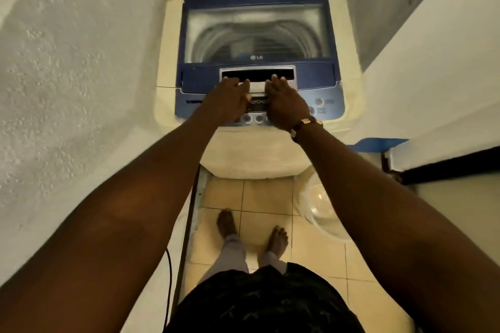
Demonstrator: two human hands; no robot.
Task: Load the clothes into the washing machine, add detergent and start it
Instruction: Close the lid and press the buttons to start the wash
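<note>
Two hands reach forward at the centre of the frame: the left hand [230, 97] and the right hand [284, 101] both lie with fingers extended against a pale detergent drawer [257, 87] that juts from a dark slot [257, 73] in the front edge of the washing machine [257, 35]. Neither hand curls around anything; they look to be pressing or steadying the drawer. A bracelet [304, 126] sits on the right wrist. Just below the hands, the control panel [258, 105] shows its display and round buttons. Above, the glass lid [257, 32] is down, and the drum beneath it is blurred, so the clothes cannot be made out. A clear plastic basin [322, 208] rests on the tiled floor [267, 224], lower right. Judging by this, the detergent step is in hand; next, the drawer likely needs sliding fully home before pressing start.
</note>
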